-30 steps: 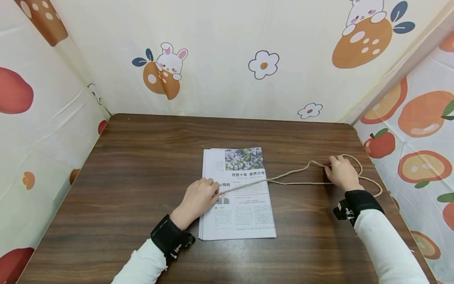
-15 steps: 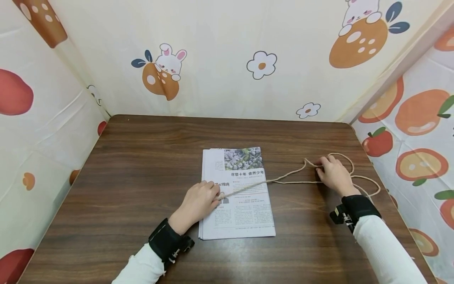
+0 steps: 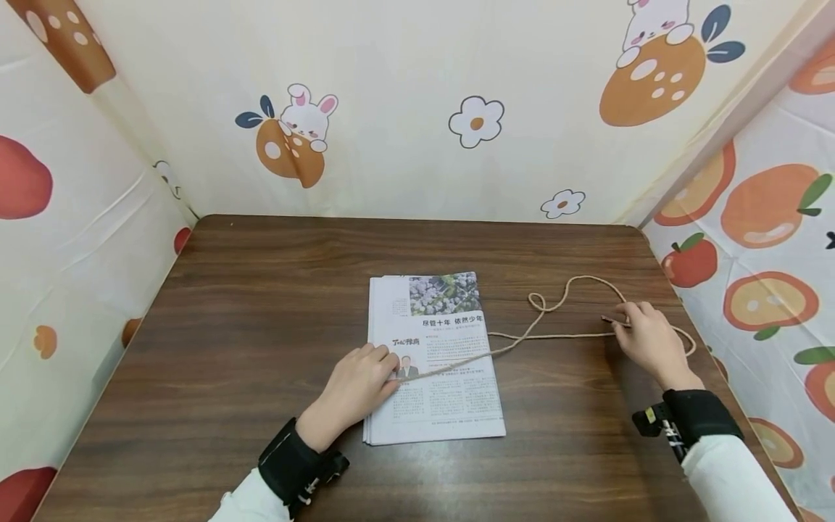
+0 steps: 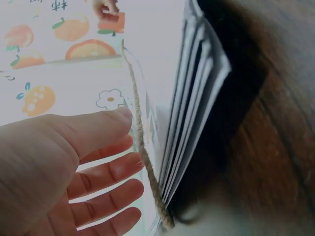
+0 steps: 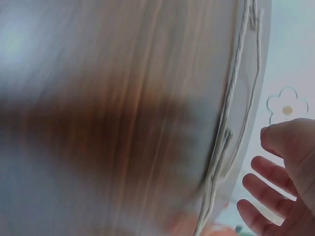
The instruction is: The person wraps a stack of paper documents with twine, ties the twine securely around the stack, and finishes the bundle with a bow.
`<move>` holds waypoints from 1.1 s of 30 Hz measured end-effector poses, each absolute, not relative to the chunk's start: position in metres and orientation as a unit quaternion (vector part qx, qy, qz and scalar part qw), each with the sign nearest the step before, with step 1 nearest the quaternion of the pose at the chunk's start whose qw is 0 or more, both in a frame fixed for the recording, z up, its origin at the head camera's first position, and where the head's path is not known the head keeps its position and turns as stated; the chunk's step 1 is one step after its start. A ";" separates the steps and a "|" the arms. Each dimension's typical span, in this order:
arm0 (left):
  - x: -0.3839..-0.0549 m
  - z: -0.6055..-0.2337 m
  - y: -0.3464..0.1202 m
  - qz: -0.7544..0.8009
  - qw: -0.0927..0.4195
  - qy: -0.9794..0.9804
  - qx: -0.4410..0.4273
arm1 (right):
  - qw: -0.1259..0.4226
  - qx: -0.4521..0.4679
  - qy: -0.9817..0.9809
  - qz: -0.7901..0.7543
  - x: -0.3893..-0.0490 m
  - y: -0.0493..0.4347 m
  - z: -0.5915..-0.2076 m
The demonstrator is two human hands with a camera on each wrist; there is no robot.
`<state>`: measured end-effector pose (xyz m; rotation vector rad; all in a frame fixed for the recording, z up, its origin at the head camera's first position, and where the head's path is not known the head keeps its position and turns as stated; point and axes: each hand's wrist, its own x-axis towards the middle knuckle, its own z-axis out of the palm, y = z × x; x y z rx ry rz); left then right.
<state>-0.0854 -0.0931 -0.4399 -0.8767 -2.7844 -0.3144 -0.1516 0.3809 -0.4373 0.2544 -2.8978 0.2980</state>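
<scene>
A thin beige rope (image 3: 457,365) runs from the lower left of the newspaper stack (image 3: 450,406) out to the right, crossing itself and making a small loop on the table. My left hand (image 3: 357,383) rests by the left side of the stack, right at one end of the rope. In the left wrist view its fingers are parted from the thumb, and the rope (image 4: 140,137) passes just beyond the fingertips. Over the right part of the rope is my right hand (image 3: 652,341). The right wrist view shows its fingers apart and relaxed, with the rope strands (image 5: 231,98) beside them.
The brown wooden table (image 3: 293,290) carries the stack near its middle. A printed back curtain (image 3: 391,145) rises behind the far edge. Fruit-patterned sheets (image 3: 763,217) hang along both sides. Each wrist wears a black band with a camera.
My right hand lets go of the upper strand and moves right and nearer to me. The freed strand lies in a small loop. My left hand stays at nearly the same place.
</scene>
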 end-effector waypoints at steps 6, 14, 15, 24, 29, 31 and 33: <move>-0.080 -0.437 -0.098 -0.111 0.100 -0.944 -0.295 | 0.091 0.024 -0.991 0.094 -0.138 0.404 -0.433; -0.077 -0.438 -0.103 -0.132 0.118 -0.940 -0.292 | 0.048 -0.046 -0.993 0.094 -0.128 0.425 -0.439; -0.077 -0.438 -0.103 -0.132 0.119 -0.940 -0.291 | 0.046 -0.049 -0.993 0.094 -0.128 0.426 -0.441; -0.074 -0.440 -0.105 -0.130 0.119 -0.941 -0.289 | 0.047 -0.039 -0.994 0.090 -0.138 0.433 -0.444; -0.073 -0.440 -0.104 -0.128 0.117 -0.941 -0.289 | 0.023 -0.028 -0.996 0.077 -0.151 0.433 -0.443; -0.073 -0.439 -0.104 -0.128 0.116 -0.942 -0.289 | 0.014 -0.024 -0.997 0.074 -0.155 0.433 -0.443; -0.073 -0.439 -0.104 -0.127 0.116 -0.942 -0.289 | 0.005 -0.022 -0.997 0.070 -0.158 0.434 -0.443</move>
